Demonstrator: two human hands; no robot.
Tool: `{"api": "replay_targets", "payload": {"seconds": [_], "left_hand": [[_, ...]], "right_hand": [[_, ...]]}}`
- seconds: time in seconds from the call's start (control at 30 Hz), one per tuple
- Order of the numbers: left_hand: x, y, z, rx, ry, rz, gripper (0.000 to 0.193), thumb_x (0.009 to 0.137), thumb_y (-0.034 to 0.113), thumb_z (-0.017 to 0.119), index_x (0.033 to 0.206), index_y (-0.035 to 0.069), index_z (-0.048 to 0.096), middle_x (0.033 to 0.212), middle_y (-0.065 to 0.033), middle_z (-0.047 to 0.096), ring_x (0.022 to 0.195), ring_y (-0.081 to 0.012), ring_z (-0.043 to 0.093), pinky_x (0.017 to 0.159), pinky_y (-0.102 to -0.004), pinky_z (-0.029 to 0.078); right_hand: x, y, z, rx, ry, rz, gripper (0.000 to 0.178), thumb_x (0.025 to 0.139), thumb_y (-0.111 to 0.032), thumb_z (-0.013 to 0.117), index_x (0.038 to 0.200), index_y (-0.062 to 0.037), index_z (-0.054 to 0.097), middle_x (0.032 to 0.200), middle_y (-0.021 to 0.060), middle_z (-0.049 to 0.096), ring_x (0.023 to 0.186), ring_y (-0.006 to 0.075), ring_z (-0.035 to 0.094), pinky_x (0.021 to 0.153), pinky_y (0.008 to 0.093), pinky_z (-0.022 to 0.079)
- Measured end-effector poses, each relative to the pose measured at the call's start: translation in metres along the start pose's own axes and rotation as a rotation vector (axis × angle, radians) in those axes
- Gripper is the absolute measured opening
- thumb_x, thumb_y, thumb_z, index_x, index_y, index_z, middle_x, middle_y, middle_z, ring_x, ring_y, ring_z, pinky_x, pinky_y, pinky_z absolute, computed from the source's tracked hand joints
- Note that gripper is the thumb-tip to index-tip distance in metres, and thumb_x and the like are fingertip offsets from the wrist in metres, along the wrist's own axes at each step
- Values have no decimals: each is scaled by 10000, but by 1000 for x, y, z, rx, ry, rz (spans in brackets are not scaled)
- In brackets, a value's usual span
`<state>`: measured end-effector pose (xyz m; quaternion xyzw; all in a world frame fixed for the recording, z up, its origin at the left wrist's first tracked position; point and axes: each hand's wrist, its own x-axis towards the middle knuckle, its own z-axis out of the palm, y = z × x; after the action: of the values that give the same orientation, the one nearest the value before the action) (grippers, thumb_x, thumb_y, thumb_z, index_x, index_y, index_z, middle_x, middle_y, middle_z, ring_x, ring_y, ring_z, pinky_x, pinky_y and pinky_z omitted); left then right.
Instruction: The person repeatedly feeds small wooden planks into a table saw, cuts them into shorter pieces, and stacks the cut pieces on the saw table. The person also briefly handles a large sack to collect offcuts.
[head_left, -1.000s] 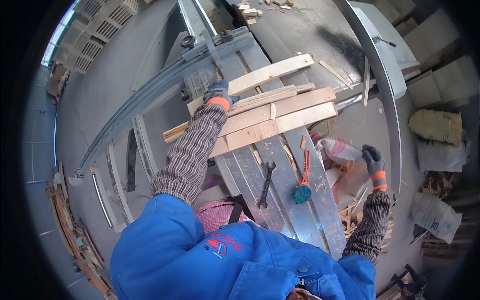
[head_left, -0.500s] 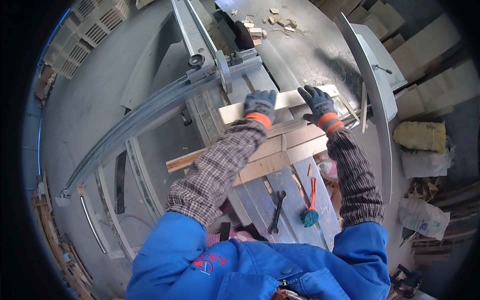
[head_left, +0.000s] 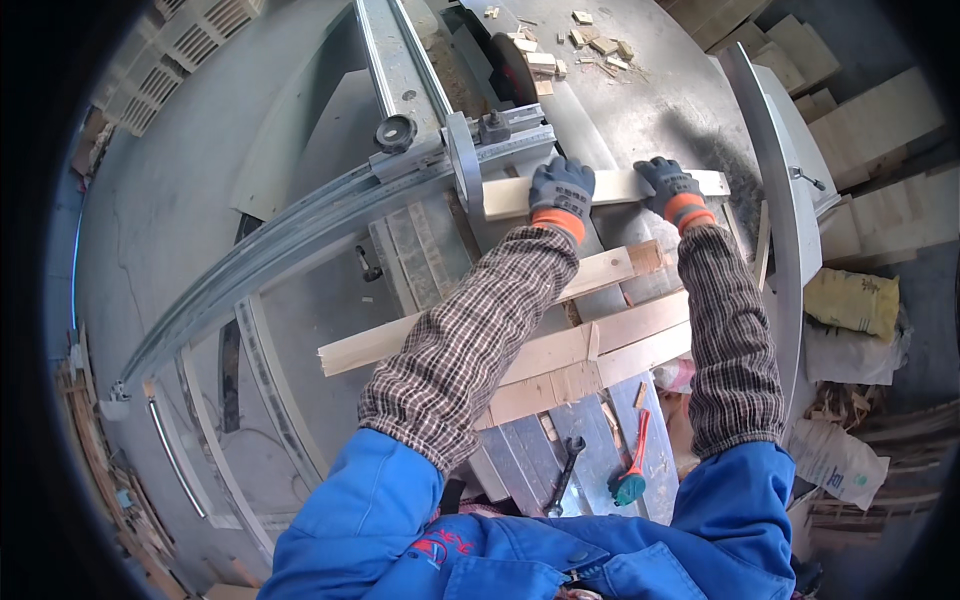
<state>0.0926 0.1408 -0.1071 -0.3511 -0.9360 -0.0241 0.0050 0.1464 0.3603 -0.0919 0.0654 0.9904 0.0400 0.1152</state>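
Observation:
A pale wooden strip (head_left: 618,187) lies crosswise on the saw table (head_left: 590,420), its left end right beside an upright metal plate (head_left: 465,165) on the fence. My left hand (head_left: 562,195), in a grey glove with an orange cuff, is closed over the strip near its left end. My right hand (head_left: 672,187), gloved alike, grips it toward the right end. The fingertips curl over the far edge, partly hidden. Nearer to me lie a long wooden strip (head_left: 368,345), passing under my left forearm, and several shorter wood pieces (head_left: 560,350).
A dark round saw blade (head_left: 513,68) stands beyond the fence rail (head_left: 415,60). On the table lie a wrench (head_left: 567,475) and a red-handled tool with a green end (head_left: 635,465). Wood offcuts (head_left: 600,42) lie at the back; a tall metal panel (head_left: 768,160) stands to the right.
Both hands have pushed the strip away from the other wood pieces, toward the fence. Its left end now sits beside the metal plate. My view has shifted slightly.

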Motion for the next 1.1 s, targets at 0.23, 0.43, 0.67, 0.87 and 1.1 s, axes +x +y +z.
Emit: {"api": "replay_targets", "payload": {"seconds": [0.23,0.43,0.67,0.87,1.1], "left_hand": [[23,-44,39,295,23,-196,813,814,455,645,1493,140,327,1577,-101,260,1452,-328,206,1020,-477,403],[42,-53,36,300,-12,-196,1003,709,469,770,1487,81,271,1515,-144,301,1409,-346,244,976,-407,459],[35,-51,29,232,67,-187,571,860,250,624,1373,119,409,1342,-105,441,1297,-286,370,830,-394,509],[32,-49,14,195,28,-182,702,783,300,706,1385,116,395,1337,-100,409,1289,-282,360,856,-360,510],[30,-48,10,128,22,-207,679,754,272,738,1320,110,399,1289,-87,382,1282,-271,361,902,-364,524]], "right_hand": [[52,-16,-3,-10,158,-11,676,751,-191,737,1373,-229,477,1302,68,536,1261,290,480,982,504,460],[82,-16,-2,-4,143,-9,675,771,-173,720,1390,-237,458,1329,60,528,1279,275,477,980,522,455],[87,-1,-1,114,125,-104,763,719,-171,783,1404,-202,448,1326,93,531,1256,318,493,1023,427,452],[89,2,-3,84,136,-133,761,710,-174,787,1398,-196,462,1332,89,537,1240,320,507,1008,419,464],[89,-4,-8,64,88,-118,754,735,-181,785,1407,-186,444,1335,85,524,1242,314,506,1016,410,457]]}}
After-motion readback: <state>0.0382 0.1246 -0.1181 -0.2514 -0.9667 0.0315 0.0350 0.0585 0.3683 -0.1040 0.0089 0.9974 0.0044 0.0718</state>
